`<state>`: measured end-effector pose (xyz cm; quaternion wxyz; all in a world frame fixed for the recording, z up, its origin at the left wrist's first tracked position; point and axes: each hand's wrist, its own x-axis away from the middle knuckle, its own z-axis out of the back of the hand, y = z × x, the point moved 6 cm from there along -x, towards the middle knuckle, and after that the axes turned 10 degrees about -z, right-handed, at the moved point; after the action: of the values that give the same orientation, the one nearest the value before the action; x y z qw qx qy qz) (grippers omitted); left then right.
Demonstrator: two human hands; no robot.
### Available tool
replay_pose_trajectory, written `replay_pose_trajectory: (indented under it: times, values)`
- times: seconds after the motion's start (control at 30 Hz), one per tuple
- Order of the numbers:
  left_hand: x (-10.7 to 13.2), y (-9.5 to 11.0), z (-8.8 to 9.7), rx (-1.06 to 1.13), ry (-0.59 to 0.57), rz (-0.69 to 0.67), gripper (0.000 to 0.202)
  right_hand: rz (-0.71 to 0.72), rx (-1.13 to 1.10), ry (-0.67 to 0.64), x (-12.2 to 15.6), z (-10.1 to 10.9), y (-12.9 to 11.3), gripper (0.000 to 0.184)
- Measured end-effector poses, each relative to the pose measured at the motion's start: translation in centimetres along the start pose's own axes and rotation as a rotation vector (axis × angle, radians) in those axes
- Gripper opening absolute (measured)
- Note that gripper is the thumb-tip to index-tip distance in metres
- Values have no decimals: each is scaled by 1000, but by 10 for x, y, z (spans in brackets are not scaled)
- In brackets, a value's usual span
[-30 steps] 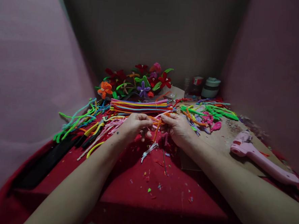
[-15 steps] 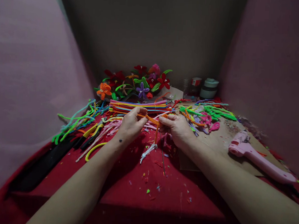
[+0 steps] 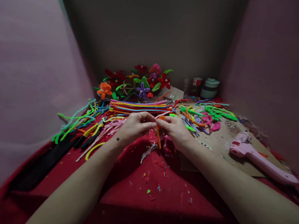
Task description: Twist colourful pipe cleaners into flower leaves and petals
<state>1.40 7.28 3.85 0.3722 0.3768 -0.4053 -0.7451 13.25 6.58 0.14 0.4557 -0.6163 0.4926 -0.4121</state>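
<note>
Your right hand (image 3: 175, 129) pinched an orange pipe cleaner (image 3: 159, 138) by its upper part, and your left hand (image 3: 138, 125) was closed on it from the other side, fingertips nearly meeting. The piece hung above the red-covered bench (image 3: 124, 188), near a bunch of white stems (image 3: 149, 152). Pliers (image 3: 94, 132) lay to your left, a pink glue gun (image 3: 261, 161) on cardboard (image 3: 220, 140) to your right.

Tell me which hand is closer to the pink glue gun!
The right hand. It's left of the pink glue gun, across part of the cardboard; the left hand is farther left, beyond the right hand.
</note>
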Motion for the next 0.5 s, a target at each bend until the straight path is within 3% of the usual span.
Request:
replay_pose_trajectory:
  times: [0.27,0.5]
  values:
    - [-1,-1,2,-72,-10,-38,18,-42,-129,-84,-3,0,7,25]
    - [-5,-13,11,293,12,2,27,-109,-20,-144,4,-11,7,21]
